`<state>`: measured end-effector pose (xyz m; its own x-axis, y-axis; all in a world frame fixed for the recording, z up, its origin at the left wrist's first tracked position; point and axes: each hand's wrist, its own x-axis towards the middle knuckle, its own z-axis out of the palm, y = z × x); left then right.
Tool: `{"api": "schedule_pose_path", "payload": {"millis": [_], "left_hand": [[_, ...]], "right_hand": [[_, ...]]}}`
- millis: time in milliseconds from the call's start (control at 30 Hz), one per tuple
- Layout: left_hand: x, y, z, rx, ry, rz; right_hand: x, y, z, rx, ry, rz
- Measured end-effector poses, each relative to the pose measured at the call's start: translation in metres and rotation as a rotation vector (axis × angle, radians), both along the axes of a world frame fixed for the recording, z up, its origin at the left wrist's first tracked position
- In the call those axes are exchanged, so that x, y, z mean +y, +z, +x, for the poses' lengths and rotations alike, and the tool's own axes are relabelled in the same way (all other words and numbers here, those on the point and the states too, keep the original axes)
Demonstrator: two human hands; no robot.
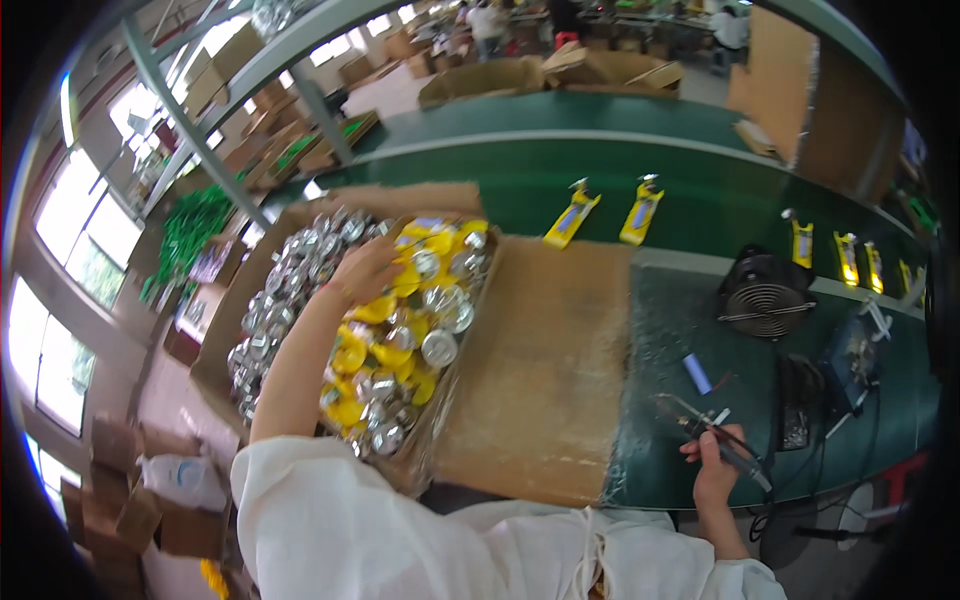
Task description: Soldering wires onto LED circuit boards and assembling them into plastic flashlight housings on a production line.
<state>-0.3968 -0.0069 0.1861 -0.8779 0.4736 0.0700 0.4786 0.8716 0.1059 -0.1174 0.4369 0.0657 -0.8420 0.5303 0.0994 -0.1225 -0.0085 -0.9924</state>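
At far left, a pile of green strips (pixel 195 230) lies beyond the box. The open cardboard box (pixel 455 198) stands at the person's left side. Its left part contains silver metal parts (pixel 295 268); its right part contains yellow plastic parts (pixel 350 352) mixed with clear and silver round pieces (pixel 440 348).

The left hand (pixel 366 272) is over the upper middle of the box, at the yellow plastic parts, fingers bent and pointing right. Whether the fingers grip a part cannot be told.

Right of the box, a brown cardboard sheet (pixel 540 375) lies flat on the green table (pixel 655 460). Beyond the sheet, two yellow holders (pixel 572 218) lie apart on a green strip (pixel 700 215); further yellow holders (pixel 801 244) lie to the right along it.

A blue cylinder (pixel 697 373) lies on the table, near and beyond the right hand (pixel 716 470). The right hand holds a soldering iron (pixel 745 465) in a closed grip, tip end toward the upper left. Farther right are a black fan (pixel 768 300) with a round grille and a blue box (pixel 850 352).
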Motion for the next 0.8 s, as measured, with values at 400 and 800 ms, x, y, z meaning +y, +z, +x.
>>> {"api": "schedule_pose_path", "payload": {"millis": [400, 800], "left_hand": [[0.099, 0.058, 0.020, 0.312, -0.224, 0.027], [0.273, -0.100, 0.133, -0.185, -0.460, -0.120]], "right_hand": [[0.005, 0.009, -0.003, 0.107, -0.035, -0.044], [0.036, 0.004, 0.027, 0.068, -0.151, -0.008]]}}
